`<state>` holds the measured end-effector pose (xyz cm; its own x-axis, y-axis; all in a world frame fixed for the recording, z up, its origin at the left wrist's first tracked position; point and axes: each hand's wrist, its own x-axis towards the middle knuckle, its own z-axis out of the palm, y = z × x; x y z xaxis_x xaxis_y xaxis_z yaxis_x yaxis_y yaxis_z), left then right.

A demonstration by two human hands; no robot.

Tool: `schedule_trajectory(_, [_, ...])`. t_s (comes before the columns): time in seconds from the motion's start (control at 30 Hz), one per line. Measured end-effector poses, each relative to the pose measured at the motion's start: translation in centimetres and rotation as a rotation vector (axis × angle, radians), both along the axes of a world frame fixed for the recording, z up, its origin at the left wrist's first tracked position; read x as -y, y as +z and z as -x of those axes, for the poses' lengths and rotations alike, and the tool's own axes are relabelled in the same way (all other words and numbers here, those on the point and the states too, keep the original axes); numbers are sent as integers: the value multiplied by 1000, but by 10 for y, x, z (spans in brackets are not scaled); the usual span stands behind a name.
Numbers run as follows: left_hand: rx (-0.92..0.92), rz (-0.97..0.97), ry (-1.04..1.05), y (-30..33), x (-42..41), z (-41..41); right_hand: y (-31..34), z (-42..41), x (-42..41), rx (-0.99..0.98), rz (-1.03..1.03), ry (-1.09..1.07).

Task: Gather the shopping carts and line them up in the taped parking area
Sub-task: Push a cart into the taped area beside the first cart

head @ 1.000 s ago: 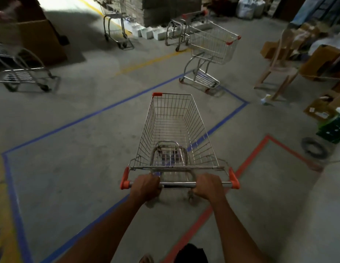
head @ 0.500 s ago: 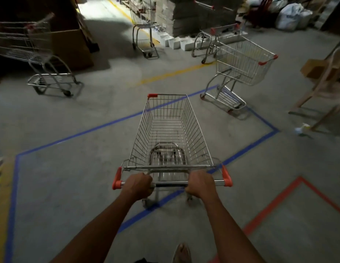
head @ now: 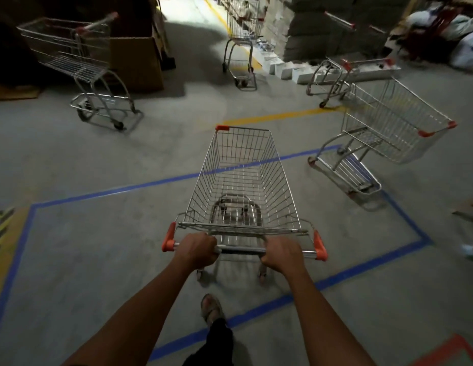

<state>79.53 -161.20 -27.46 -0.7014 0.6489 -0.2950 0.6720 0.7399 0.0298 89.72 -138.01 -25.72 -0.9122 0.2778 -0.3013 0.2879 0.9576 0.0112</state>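
Note:
A wire shopping cart (head: 243,180) with orange handle ends stands in front of me, inside the blue taped rectangle (head: 282,299) on the concrete floor. My left hand (head: 197,249) and my right hand (head: 281,253) both grip its metal handle bar. A second cart (head: 388,128) stands at the right over the far corner of the blue tape, turned sideways. Outside the tape there are more carts: one (head: 79,67) at the far left, one (head: 242,35) at the back centre and one (head: 333,75) at the back right.
A large cardboard box (head: 135,62) sits behind the left cart. Stacked boxes and white packs (head: 288,67) line the back, with bags (head: 465,48) at the far right. Yellow tape (head: 280,116) crosses the floor ahead. Red tape (head: 446,352) marks the bottom right corner.
I have pushed the cart forward and turned left, from across the near blue line into the taped rectangle. The red tape has slid away to the bottom right corner.

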Motion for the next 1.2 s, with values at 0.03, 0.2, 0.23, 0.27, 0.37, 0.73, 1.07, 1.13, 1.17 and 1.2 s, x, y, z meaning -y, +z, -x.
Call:
schedule_trajectory(0.03, [-4,-11,1,1,-9,20,0,22,-10,1,-7,-1])
schedule_trajectory(0.2, [45,-30,23,2,-48,117,1,122,-49,12,-14,-10])
schedule_trajectory(0.23, [57,-31,27,1,-55,136,2,140,-56,15,-12,-11])
schedule_trajectory(0.27, [61,-33,29,2,-62,156,3,159,-62,15,-9,-14])
schedule_trajectory(0.37, [37,-18,21,7,-83,214,4,216,-82,18,-1,-22])
schedule_trajectory(0.73, [26,22,3,8,-181,459,5,454,-179,2,6,-17])
schedule_trajectory(1.07, [14,-21,38,13,-266,666,12,666,-266,0,7,25])
schedule_trajectory(1.13, [7,-24,25,12,-277,702,11,703,-279,32,5,28])
schedule_trajectory(1.17, [10,-21,21,12,-282,720,10,721,-285,47,9,26])
schedule_trajectory(1.2, [14,-19,17,12,-288,738,9,739,-291,56,20,19])
